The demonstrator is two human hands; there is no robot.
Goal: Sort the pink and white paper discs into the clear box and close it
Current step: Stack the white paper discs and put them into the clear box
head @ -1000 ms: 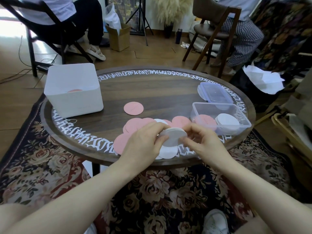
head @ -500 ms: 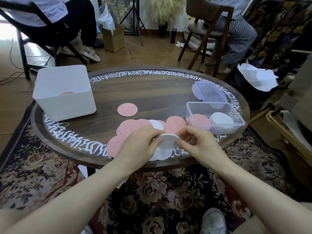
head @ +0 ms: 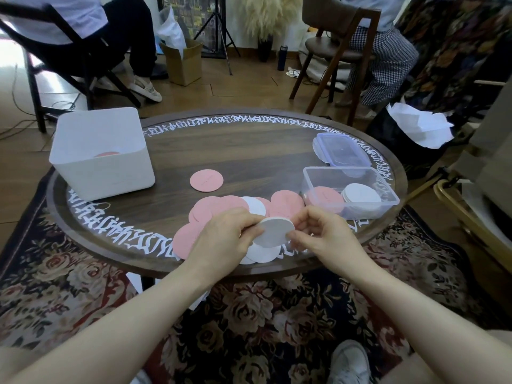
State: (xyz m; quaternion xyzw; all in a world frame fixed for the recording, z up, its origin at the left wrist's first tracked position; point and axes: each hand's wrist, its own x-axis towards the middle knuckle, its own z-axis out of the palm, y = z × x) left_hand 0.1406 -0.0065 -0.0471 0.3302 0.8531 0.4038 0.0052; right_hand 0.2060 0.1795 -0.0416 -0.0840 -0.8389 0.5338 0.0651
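Small stack of white round paper discs (head: 274, 231) pinched between left hand (head: 225, 239) and right hand (head: 324, 236), fingers of both curled on its edges, just above near edge of round dark wooden surface (head: 249, 153). Under it, loose pink and white paper discs (head: 221, 209) (overlapping). Just right, clear plastic box (head: 350, 194), open, with pink pile and white pile inside. Clear lid (head: 342, 149) behind it.

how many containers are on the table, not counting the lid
2. A white bin stands at the table's far left with a pink disc inside. A clear box sits at the right, holding pink and white discs, its lid lying just behind it.
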